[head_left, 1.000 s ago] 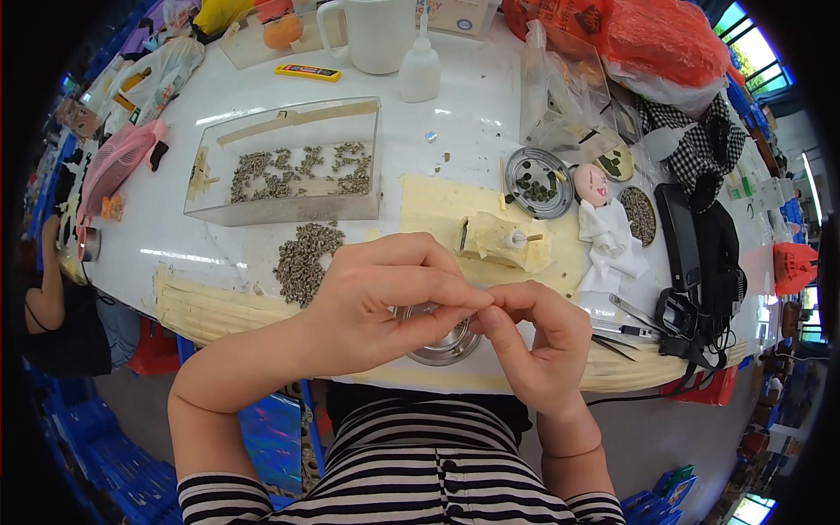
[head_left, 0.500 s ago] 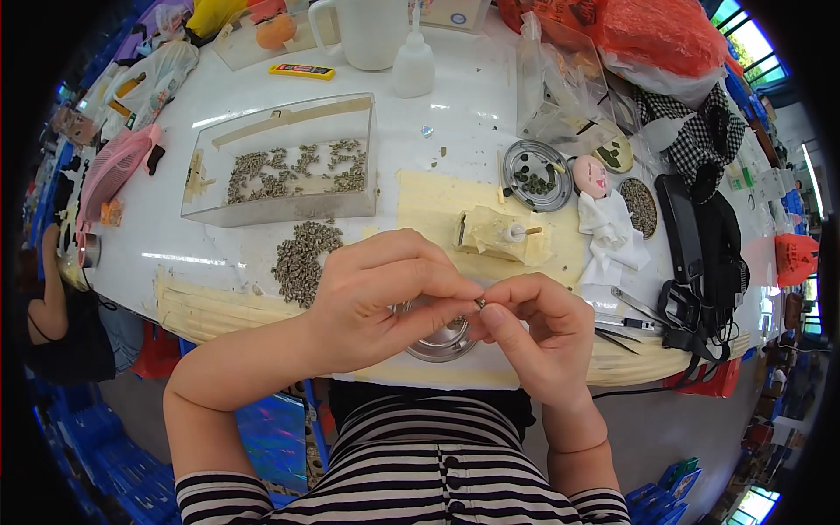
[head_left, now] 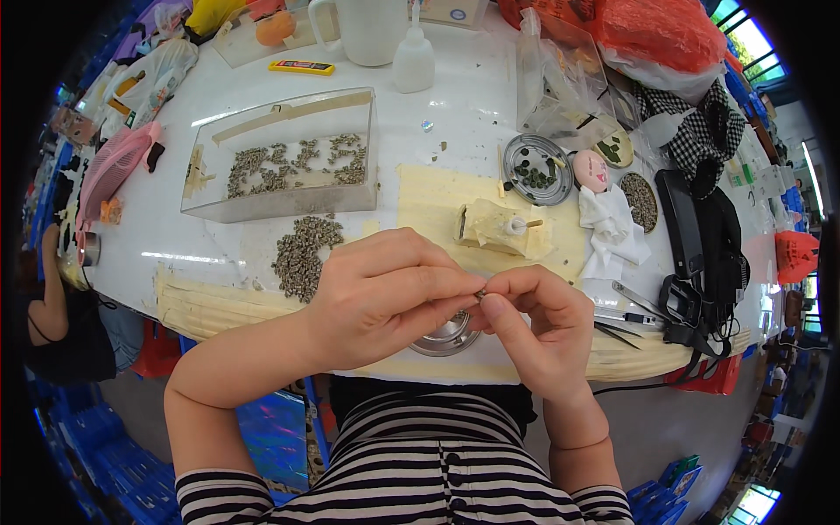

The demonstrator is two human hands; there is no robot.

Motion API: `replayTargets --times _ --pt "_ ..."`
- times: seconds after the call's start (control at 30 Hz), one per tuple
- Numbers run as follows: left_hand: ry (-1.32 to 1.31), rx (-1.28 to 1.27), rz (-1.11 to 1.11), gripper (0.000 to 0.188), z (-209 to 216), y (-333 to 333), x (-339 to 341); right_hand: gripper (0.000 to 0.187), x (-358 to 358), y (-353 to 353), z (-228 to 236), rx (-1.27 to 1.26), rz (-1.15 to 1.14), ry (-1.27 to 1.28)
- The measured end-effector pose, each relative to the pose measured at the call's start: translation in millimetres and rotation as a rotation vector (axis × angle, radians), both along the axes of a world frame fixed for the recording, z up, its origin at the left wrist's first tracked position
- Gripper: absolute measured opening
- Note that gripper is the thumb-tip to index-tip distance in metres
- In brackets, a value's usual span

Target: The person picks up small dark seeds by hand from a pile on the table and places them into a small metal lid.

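Observation:
Over the near edge of the table, my left hand point(head_left: 385, 297) and my right hand point(head_left: 547, 328) meet fingertip to fingertip. Both pinch one tiny metal piece point(head_left: 480, 295), mostly covered by the fingers. Beneath them is a round shiny metal dish point(head_left: 448, 343), partly hidden by my left hand. To the left lies a loose heap of small grey metal pieces point(head_left: 306, 254). Just beyond my right hand stands a tape-wrapped block point(head_left: 499, 229) with a white nozzle and a thin stick on top.
A clear box point(head_left: 280, 203) of similar pieces stands at left. Farther right are a dish of dark green bits point(head_left: 535, 171), a round tin of small pieces point(head_left: 639, 203), crumpled tissue point(head_left: 608, 232), tweezers point(head_left: 618, 337) and black straps point(head_left: 700, 254). A white squeeze bottle point(head_left: 414, 61) stands at the back.
The fingertips have shifted slightly around the metal piece, and less of it shows between them. Both hands stay in nearly the same place.

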State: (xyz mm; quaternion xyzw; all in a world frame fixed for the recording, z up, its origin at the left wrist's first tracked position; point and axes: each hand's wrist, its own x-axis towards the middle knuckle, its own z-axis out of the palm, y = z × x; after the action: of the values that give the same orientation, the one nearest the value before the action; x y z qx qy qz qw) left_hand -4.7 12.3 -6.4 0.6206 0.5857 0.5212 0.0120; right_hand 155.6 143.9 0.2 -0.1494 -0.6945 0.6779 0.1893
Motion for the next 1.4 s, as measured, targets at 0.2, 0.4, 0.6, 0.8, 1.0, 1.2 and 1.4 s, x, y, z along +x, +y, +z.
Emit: replayTargets --times 0.2,0.4,0.6,0.8,1.0,1.2,1.4 --pt "0.001 0.007 0.004 0.026 -1.3 1.0 -0.8 0.009 0.1 -0.3 -0.4 0.014 -0.007 0.005" --pt "0.000 0.002 -0.008 0.024 0.0 -0.1 -0.3 0.008 -0.2 0.1 0.2 0.037 0.005 -0.006" --pt "-0.033 -0.012 -0.021 0.024 1.8 0.0 -0.3 0.007 -0.4 -0.4 1.1 -0.001 0.010 0.000" --pt "-0.070 -0.044 -0.042 0.022 2.8 -0.8 0.3 0.006 -0.9 -0.6 0.8 0.028 0.015 0.002" --pt "-0.121 -0.070 -0.060 0.026 1.7 -0.3 1.3 0.007 -0.8 -0.2 -0.9 0.046 0.011 0.011" --pt "-0.110 -0.059 -0.066 0.026 2.9 -0.9 2.1 0.007 -0.9 -1.4 0.5 0.050 0.008 0.010" --pt "-0.193 -0.117 -0.089 0.024 5.4 -2.1 -0.5 0.007 -0.6 -1.2 0.2 0.054 0.022 0.025"
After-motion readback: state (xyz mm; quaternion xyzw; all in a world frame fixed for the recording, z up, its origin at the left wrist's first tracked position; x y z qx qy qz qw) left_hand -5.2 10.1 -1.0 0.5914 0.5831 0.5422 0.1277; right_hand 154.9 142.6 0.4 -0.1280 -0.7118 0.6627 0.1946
